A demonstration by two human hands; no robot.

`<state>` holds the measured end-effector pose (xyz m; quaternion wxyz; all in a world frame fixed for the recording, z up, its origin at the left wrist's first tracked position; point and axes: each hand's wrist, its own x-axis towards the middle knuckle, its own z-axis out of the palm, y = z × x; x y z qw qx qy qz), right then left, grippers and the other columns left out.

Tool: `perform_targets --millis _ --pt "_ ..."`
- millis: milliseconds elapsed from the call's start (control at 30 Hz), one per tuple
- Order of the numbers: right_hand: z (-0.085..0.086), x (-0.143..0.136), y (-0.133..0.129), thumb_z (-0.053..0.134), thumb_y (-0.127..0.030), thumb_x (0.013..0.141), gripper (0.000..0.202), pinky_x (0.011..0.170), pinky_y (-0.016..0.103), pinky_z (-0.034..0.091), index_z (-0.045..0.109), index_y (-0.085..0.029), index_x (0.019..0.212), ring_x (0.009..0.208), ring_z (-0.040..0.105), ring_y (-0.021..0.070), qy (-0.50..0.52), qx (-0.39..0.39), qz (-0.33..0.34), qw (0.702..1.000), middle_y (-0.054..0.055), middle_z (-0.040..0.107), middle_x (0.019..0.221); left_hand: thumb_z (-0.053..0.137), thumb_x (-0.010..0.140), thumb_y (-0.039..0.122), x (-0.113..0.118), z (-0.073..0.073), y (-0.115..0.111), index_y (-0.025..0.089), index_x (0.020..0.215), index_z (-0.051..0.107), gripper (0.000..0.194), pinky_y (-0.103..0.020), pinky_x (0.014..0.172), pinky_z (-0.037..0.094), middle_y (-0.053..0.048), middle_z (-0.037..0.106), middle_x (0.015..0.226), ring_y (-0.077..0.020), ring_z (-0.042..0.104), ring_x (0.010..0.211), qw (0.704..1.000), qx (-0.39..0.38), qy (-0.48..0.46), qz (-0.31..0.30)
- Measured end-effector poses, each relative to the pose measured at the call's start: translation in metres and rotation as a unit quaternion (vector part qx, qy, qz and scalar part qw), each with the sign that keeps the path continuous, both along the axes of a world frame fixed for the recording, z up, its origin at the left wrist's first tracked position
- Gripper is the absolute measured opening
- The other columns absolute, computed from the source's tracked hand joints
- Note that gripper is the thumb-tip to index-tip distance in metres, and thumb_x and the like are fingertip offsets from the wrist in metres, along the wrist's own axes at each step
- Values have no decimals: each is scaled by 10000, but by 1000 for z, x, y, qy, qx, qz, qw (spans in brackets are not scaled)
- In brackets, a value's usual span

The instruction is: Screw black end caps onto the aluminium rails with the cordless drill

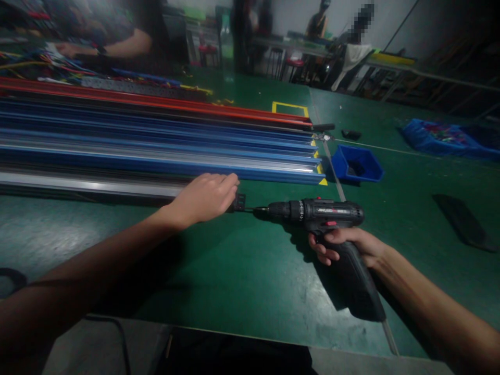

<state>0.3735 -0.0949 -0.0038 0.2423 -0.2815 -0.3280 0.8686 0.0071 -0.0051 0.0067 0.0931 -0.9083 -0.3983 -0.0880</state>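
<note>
My right hand (347,245) is wrapped round the grip of a black power drill (332,212), which lies on its side with its bit pointing left. The bit's tip reaches a small black end piece (241,201) at the end of a long black and silver profile (89,183). Over that end my left hand (207,195) is closed, fingers curled round the profile. Beyond it, several blue profiles (156,151) lie side by side, with a red profile (175,102) behind them. What my left fingertips touch is partly hidden.
A blue bin (357,164) stands beyond the drill on the green table (242,281). Blue trays (437,139) of small parts lie at the far right, a dark flat object (463,221) nearer. Across the table, a person's arm (125,46) is among coloured wires.
</note>
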Motion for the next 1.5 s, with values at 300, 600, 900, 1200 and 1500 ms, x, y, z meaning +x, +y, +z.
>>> perform_targets --millis 300,600,900,1200,1500 --pt "-1 1 1 703 -189 892 250 731 263 598 737 -31 1082 644 620 88 -2 -4 -2 1000 74 686 872 325 1055 281 0 0 0 120 1079 608 327 -397 765 513 -127 738 926 -275 719 828 1000 -8 0 3" --pt "-2 1 1 703 -205 888 274 717 268 599 736 -10 1079 639 616 97 -6 10 -7 1000 87 680 867 336 1052 284 0 0 0 127 1086 601 309 -394 769 512 -126 740 946 -274 718 843 1000 -15 4 9" --pt "-2 1 2 716 -216 880 282 719 272 597 739 -16 1078 637 605 94 -15 12 -6 1000 84 677 873 325 1057 294 -1 0 0 133 1088 597 318 -381 767 500 -119 732 928 -263 711 834 1000 -10 3 6" --pt "-2 2 1 710 -225 900 261 739 262 587 730 -52 1095 657 601 85 -8 9 4 1000 67 676 893 314 1056 289 -1 1 0 133 1092 595 324 -384 768 513 -121 741 953 -263 716 841 1000 -7 11 5" --pt "-2 3 2 705 -213 903 267 751 270 593 724 -44 1110 669 614 87 -3 12 8 1000 67 679 902 318 1055 299 -1 0 0 131 1103 604 335 -398 783 511 -135 739 951 -277 714 858 1000 -19 -5 5"
